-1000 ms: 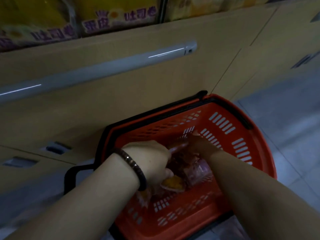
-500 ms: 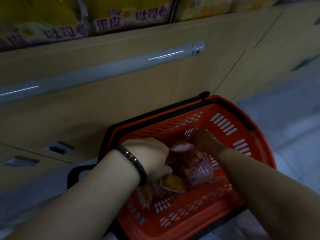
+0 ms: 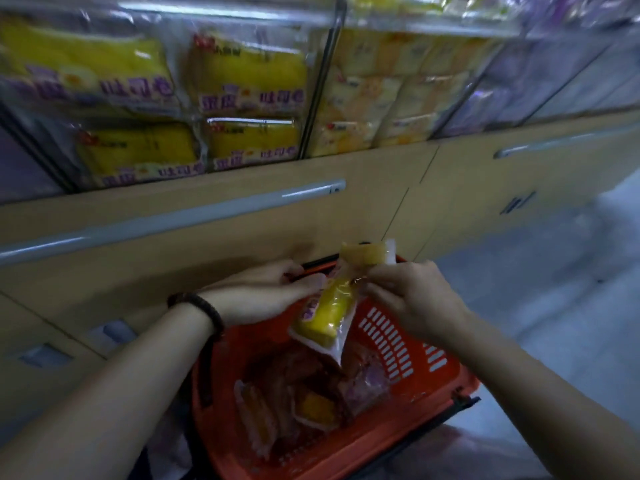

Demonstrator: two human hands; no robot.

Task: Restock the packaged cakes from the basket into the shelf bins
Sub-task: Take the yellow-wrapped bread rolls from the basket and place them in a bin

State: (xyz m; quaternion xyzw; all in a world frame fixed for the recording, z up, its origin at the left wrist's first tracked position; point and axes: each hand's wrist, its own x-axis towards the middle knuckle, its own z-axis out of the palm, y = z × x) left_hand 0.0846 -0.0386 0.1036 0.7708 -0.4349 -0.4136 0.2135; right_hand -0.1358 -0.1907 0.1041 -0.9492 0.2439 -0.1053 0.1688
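- The orange basket stands on the grey floor, close against the wood-coloured cabinet. Its far rim is hidden behind the hands.
- Several loose cakes lie heaped on the bottom of the basket: one yellow in clear wrap near the middle, reddish-wrapped ones to its left and behind it, and a pinkish one towards the slotted right wall.
- Above the cabinet runs a row of clear-fronted shelf bins. The two on the left are stacked with bright yellow packs bearing purple lettering, the next holds paler yellow packs, and the ones further right show purplish wrappers (too blurred to read).
- A grey bar handle crosses the cabinet front under the bins.
- The yellow cake packet hangs tilted over the basket, its lower end just above the heap and its upper end between the two hands.
- The left hand, with a dark bracelet on its wrist, curls its fingers and thumb onto the packet's upper left edge.
- The right hand pinches the wrapper at the packet's upper right.
- A paler packet sticks up just above the right hand's fingertips; I cannot tell which hand holds it.
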